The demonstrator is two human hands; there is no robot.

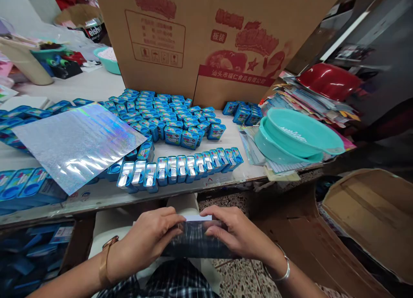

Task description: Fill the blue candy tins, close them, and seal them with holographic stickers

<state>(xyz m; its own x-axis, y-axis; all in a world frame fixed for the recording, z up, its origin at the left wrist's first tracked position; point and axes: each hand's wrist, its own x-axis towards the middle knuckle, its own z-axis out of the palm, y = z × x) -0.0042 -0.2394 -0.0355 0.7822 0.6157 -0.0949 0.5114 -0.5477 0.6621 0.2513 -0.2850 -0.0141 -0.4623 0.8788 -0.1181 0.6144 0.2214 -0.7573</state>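
Below the table's front edge, my left hand [146,242] and my right hand [235,233] both grip a shiny reflective sheet [195,242] with a white strip along its top edge. Thumbs and fingers are pinched on its two ends, and the sheet mirrors a dark checked cloth. Just above them on the table lies a row of small blue tins [180,167] with silver tops. A large holographic foil sheet [77,141] rests over more blue tins at the left.
Many blue tins [167,115] crowd the table's middle in front of two tall cardboard boxes [206,40]. Stacked teal basins [297,136] sit at the right on papers. An open cardboard box [371,216] stands on the floor at the right.
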